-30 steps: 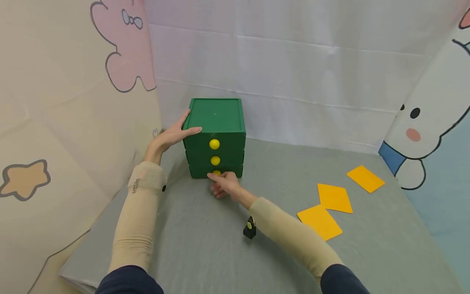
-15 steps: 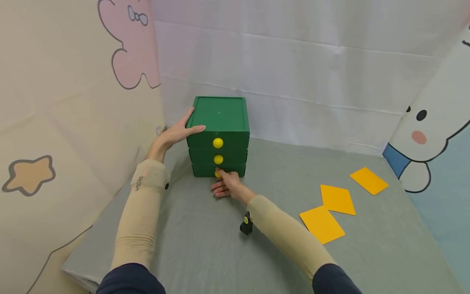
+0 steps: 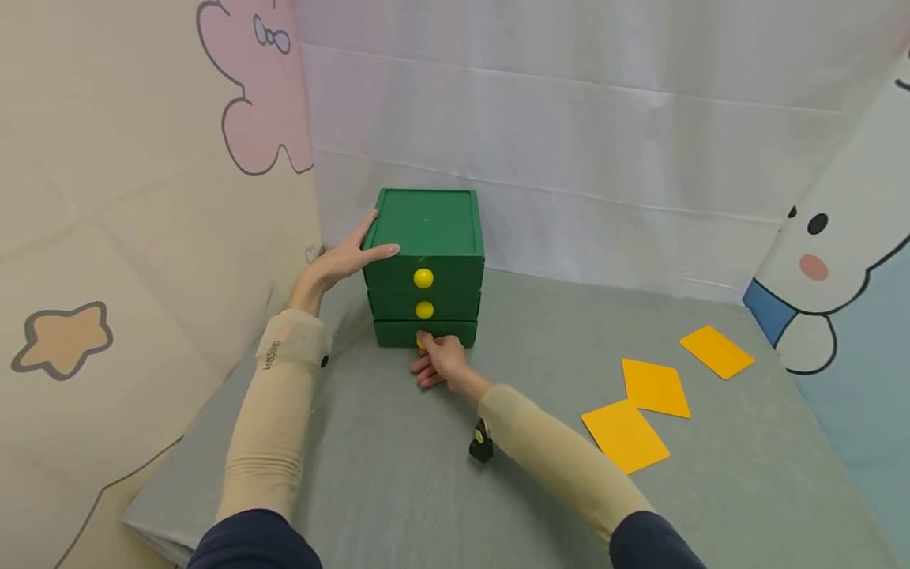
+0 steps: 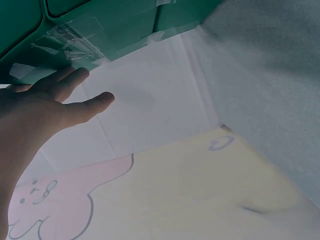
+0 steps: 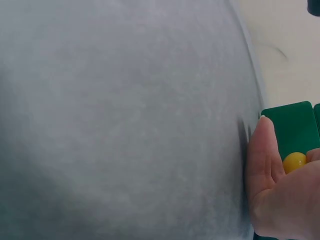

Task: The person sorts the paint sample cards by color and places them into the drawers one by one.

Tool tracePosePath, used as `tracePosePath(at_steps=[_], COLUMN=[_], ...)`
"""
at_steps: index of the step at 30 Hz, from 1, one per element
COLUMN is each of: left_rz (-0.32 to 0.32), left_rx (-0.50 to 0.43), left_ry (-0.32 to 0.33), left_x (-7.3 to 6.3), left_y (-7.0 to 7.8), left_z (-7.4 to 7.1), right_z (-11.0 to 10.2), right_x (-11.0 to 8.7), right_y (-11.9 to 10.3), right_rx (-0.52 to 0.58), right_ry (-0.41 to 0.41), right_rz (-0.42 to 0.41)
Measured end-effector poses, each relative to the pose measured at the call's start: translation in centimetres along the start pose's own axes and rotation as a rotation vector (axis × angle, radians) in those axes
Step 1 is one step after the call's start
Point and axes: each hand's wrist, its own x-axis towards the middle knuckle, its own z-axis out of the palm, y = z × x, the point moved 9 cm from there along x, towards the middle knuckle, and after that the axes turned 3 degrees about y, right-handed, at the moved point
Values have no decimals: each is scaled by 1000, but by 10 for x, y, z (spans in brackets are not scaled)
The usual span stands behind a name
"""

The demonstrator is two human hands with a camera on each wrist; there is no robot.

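A green three-drawer box (image 3: 426,221) with round yellow knobs stands at the back of the table. My left hand (image 3: 343,259) rests on its left side and top front corner, fingers spread and thumb lying on the top. The left wrist view shows the fingers (image 4: 67,82) against the box's taped side. At the bottom drawer (image 3: 394,333), my right hand (image 3: 448,360) pinches the yellow knob (image 5: 294,162), with the other fingers stretched out beneath. That drawer's front stands slightly forward of those above. The hand hides most of the bottom knob in the head view.
Several orange-yellow cards lie at the right of the grey-covered table (image 3: 526,332), among them one card (image 3: 626,435) in front and another (image 3: 716,352) farther back. A white cloth wall (image 3: 569,158) rises behind the box, a cream printed one (image 3: 163,221) at the left.
My right thumb has come onto the bottom knob, and the bottom drawer has edged slightly forward. The left hand keeps its place on the box. The head view has shifted a little.
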Motion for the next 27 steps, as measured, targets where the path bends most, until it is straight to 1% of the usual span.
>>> tracePosePath(at_steps=[6,15,27], left_rz=[1,-3,-6], left_rx=[0,8,3], left_ry=[-2,-5,2], left_x=[0,-2,0], left_y=[-1,-4,-6], left_z=[-3,-4,-6], right_z=[4,7,11], right_x=[-9,-22,-50], right_y=[-1,7,18], right_rx=[-4,-6,-15], right_ry=[-36,-68,-121], right_rz=[-20,-13,-4])
